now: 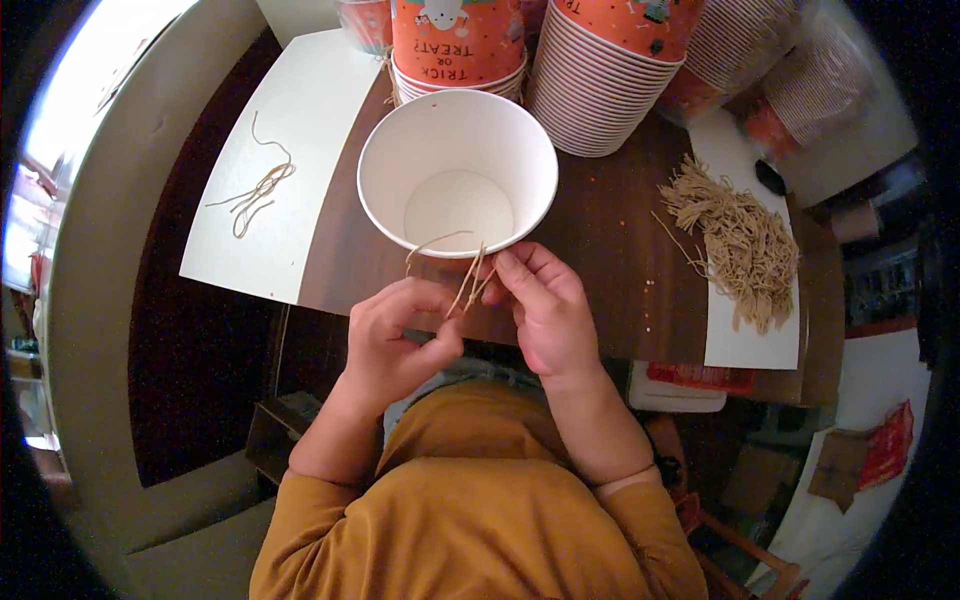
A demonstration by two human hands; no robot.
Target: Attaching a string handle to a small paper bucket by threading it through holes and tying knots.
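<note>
A white-lined paper bucket (459, 130) stands at the near edge of the table, its open mouth toward me. A thin tan twine cord (474, 277) is looped at its near rim, with one loose end curling over the rim. My left hand (400, 335) is closed, pinching the cord between thumb and fingers just in front of the bucket. Close to the rim, my right hand (545, 300) is closed too, with thumb and fingertips on the cord. The bucket's outer near side, where the cord meets it, is mostly hidden from above.
Behind the bucket rise an orange printed bucket (458, 40) and a tall stack of nested buckets (600, 95). Several loose cords (265, 185) lie on a white board (240, 255) at left. A heap of cut twine (745, 245) covers part of another white sheet (750, 345) at right.
</note>
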